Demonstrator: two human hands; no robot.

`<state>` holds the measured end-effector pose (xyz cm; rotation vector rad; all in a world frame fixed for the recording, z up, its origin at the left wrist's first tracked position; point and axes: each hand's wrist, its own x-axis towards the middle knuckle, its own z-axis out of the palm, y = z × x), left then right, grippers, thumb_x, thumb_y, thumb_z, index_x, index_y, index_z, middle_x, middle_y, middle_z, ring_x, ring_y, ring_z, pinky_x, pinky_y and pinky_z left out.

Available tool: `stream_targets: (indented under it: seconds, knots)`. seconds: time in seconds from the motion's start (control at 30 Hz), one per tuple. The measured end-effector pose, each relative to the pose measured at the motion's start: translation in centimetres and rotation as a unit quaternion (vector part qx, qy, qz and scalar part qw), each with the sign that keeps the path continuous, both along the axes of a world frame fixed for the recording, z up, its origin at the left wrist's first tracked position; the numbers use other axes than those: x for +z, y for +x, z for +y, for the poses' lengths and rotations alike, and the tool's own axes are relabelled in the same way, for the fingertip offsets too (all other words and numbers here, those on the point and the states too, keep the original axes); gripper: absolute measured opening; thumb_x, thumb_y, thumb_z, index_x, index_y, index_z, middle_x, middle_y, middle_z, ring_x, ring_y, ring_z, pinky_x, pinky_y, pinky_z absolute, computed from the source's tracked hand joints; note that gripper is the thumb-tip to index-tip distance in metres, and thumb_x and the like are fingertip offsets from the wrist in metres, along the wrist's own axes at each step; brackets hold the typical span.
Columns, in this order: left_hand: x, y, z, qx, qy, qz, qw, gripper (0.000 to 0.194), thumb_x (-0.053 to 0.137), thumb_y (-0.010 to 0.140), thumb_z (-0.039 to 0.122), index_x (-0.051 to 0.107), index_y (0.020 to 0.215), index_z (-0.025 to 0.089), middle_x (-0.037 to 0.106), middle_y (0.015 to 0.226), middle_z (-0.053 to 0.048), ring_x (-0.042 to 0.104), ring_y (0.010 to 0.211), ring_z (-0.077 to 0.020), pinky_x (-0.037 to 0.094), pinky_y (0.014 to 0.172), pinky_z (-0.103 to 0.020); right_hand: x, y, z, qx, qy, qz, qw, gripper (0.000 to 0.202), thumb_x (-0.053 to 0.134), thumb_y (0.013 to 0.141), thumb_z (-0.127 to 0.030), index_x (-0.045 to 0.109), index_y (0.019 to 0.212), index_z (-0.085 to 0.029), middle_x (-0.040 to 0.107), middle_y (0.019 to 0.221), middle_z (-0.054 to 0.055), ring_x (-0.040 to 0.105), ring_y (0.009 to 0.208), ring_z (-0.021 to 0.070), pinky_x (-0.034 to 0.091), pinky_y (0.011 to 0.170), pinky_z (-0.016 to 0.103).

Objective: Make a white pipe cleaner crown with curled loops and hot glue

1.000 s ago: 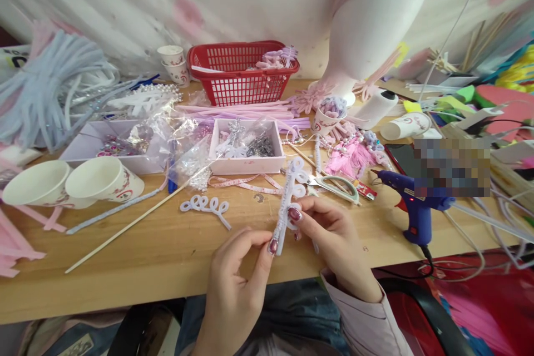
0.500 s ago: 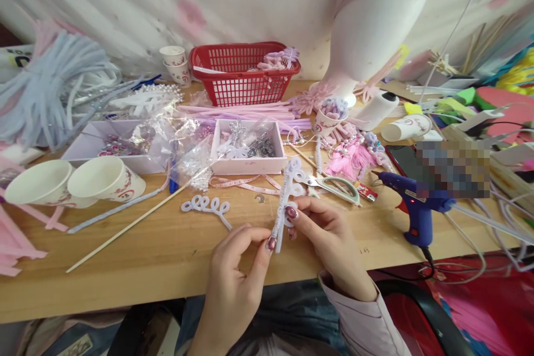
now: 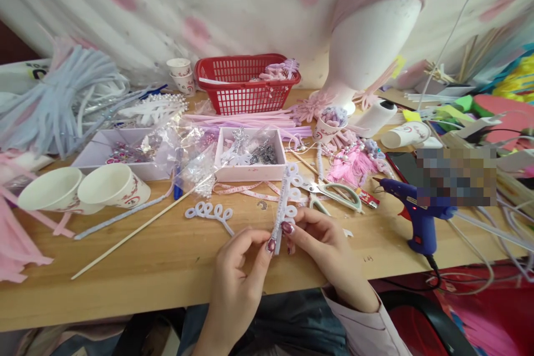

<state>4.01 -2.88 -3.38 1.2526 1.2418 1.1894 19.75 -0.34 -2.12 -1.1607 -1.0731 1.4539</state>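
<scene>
Hands (image 3: 240, 278) (image 3: 329, 247) pinch looped stem (image 3: 283, 193); box (image 3: 250, 173) holds silver ornaments (image 3: 265, 153).

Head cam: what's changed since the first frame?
Right hand has slid down the pale lilac fuzzy strip with side loops, closer to the left hand; more loops show. Nothing picked up or let go; both still pinch the strip. The loose pale lilac looped piece and blue plastic glue gun stayed put.

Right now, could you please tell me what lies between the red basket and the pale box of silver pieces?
In the head view, pink and purple fuzzy stems lie between the red basket and the pale box.
</scene>
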Motion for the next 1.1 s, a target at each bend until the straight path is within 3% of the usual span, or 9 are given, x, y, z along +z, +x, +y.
stream_targets:
  seconds: [0.27,0.5,0.67,0.83,0.97,1.1]
  knots:
    - [-0.3,-0.2,0.2,-0.006,0.01,0.013,1.0,0.015,0.066,0.087,0.029,0.073,0.078,0.02,0.068,0.073,-0.002,0.065,0.067,-0.0169,0.052,0.062,-0.023,-0.6,0.2,0.0,0.008,0.013,-0.006,1.0,0.031,0.085,0.073,-0.044,0.068,0.071,-0.018,0.065,0.059,-0.001,0.057,0.054,0.013,0.048,0.055,0.025]
    - [-0.6,-0.2,0.3,0.008,0.013,0.009,1.0,0.014,0.067,0.087,0.03,0.074,0.08,0.02,0.069,0.077,-0.003,0.067,0.071,-0.0176,0.055,0.068,-0.024,-0.4,0.1,0.2,0.011,0.035,-0.002,0.999,0.026,0.084,0.074,-0.043,0.073,0.073,-0.019,0.068,0.065,0.0,0.06,0.057,0.0138,0.052,0.059,0.025]
    - [-1.0,-0.3,0.1,0.004,0.027,0.006,1.0,0.011,0.067,0.087,0.027,0.074,0.081,0.021,0.069,0.079,-0.003,0.068,0.072,-0.0173,0.054,0.068,-0.023,-0.5,1.1,0.4,-0.079,0.068,0.018,0.994,0.021,0.078,0.082,-0.042,0.076,0.091,-0.024,0.073,0.081,0.002,0.063,0.073,0.015,0.053,0.07,0.025]
    - [-1.3,-0.3,-0.2,-0.012,0.039,0.024,0.999,0.012,0.067,0.088,0.028,0.074,0.082,0.021,0.07,0.08,-0.004,0.068,0.074,-0.0185,0.057,0.069,-0.025,-0.2,1.7,0.7,-0.102,0.079,0.003,0.992,0.018,0.08,0.082,-0.036,0.072,0.08,-0.02,0.066,0.074,0.0,0.057,0.067,0.0131,0.048,0.065,0.024]
    - [-1.5,-0.6,-0.4,-0.034,0.034,0.03,0.998,0.018,0.064,0.09,0.029,0.076,0.102,0.023,0.074,0.105,-0.008,0.071,0.094,-0.0214,0.057,0.086,-0.029,0.2,1.6,0.7,-0.085,0.075,0.018,0.993,0.017,0.079,0.082,-0.034,0.072,0.078,-0.02,0.065,0.072,-0.001,0.056,0.066,0.012,0.047,0.065,0.022]
    - [-1.3,-1.6,-0.4,-0.068,-0.007,0.044,0.997,0.033,0.058,0.095,0.032,0.069,0.125,0.024,0.069,0.126,-0.011,0.067,0.11,-0.0237,0.052,0.101,-0.035,-0.3,1.4,0.6,-0.063,0.069,0.035,0.995,0.018,0.078,0.084,-0.034,0.071,0.076,-0.019,0.064,0.07,-0.002,0.055,0.065,0.0102,0.046,0.065,0.021]
